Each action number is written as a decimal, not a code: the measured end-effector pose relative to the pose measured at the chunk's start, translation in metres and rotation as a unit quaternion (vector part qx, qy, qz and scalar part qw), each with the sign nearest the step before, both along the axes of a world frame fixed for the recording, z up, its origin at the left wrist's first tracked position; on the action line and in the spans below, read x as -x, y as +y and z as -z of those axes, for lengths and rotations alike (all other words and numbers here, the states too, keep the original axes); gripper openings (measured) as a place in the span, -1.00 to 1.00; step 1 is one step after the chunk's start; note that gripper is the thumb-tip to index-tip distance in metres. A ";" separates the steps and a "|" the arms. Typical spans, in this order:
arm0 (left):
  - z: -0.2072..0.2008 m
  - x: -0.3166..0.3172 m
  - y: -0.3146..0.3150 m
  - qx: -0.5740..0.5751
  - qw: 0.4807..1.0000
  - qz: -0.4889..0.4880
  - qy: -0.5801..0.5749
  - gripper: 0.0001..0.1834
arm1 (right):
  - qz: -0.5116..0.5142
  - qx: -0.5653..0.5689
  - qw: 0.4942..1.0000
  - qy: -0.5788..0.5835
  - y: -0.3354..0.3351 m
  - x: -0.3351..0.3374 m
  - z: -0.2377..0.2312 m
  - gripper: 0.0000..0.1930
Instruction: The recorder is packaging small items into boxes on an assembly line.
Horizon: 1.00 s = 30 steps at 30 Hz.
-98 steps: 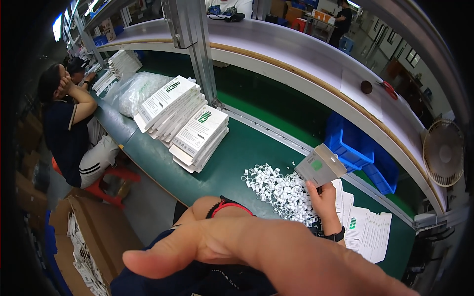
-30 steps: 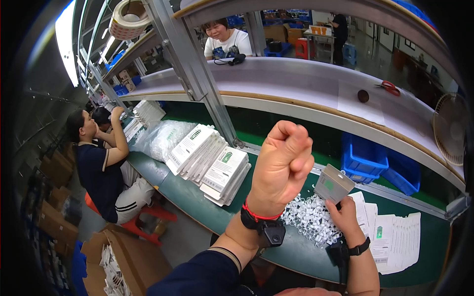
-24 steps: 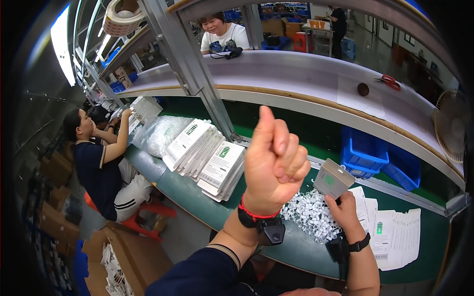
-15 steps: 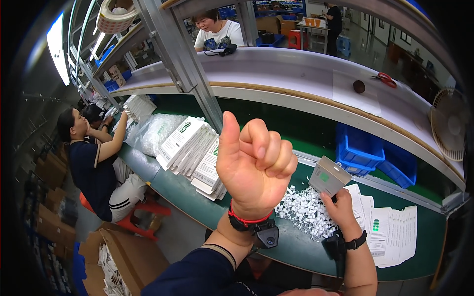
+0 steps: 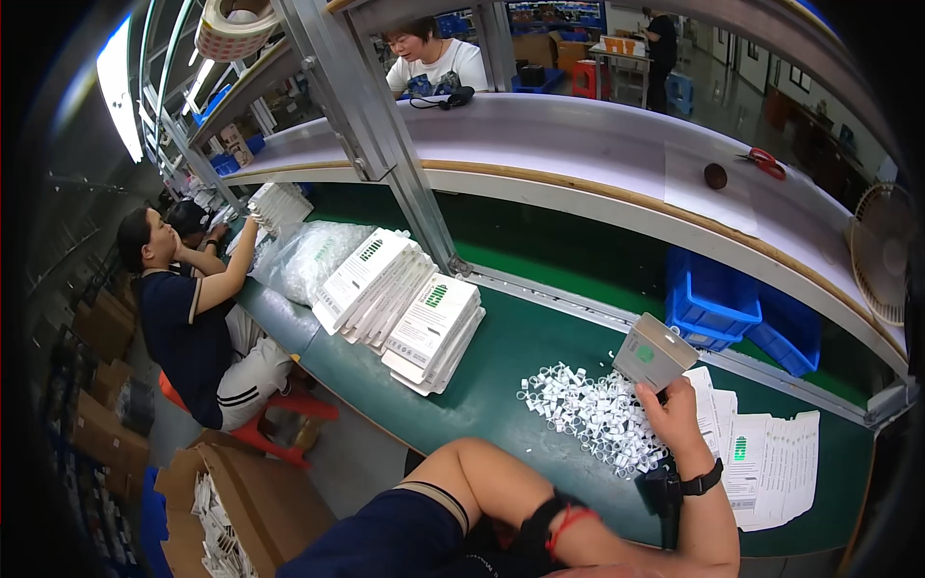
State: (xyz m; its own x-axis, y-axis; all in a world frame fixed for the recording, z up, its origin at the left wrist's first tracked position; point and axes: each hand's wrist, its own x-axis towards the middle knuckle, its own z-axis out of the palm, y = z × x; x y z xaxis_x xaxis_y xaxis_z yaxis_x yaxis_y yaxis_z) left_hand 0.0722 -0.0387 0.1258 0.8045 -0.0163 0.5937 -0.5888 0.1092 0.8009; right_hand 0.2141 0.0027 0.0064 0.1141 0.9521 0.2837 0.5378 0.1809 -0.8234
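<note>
My right hand (image 5: 674, 412) grips a small grey-white carton (image 5: 653, 354) with a green mark, thumb on its near face. The carton is held tilted above the far edge of a heap of small white plastic rings (image 5: 599, 416). My left arm is bent across the front of my body. Past its red wristband (image 5: 575, 523), my left hand (image 5: 609, 556) shows only as a blur at the lower edge, its fingers hidden. Flat white printed cartons (image 5: 766, 467) lie overlapping to the right of my right wrist.
Stacked white cartons (image 5: 434, 323) stand left on the green bench (image 5: 472, 414), beside a clear plastic bag (image 5: 313, 255). Blue bins (image 5: 713, 299) sit under the shelf (image 5: 578, 144), which carries red-handled scissors (image 5: 766, 164). A co-worker (image 5: 183, 318) sits at left, near an open cardboard box (image 5: 246, 511).
My left hand, raised with curled fingers in front of the bench, has dropped to the lower edge, uncovering the stacked cartons. My right hand still holds the small carton.
</note>
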 end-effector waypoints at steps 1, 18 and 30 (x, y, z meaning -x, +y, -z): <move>0.000 0.000 0.000 -0.003 1.000 -0.005 0.004 -0.77 | -0.001 0.001 1.000 0.001 0.001 -0.001 0.003 -0.79; -0.007 0.012 -0.006 -0.068 0.995 -0.055 0.042 -0.60 | 0.004 -0.026 0.999 -0.034 0.001 -0.004 0.010 -0.77; -0.037 0.055 0.023 0.051 0.921 -0.313 -0.226 -0.37 | 0.004 -0.021 0.999 0.024 0.003 -0.006 0.012 -0.80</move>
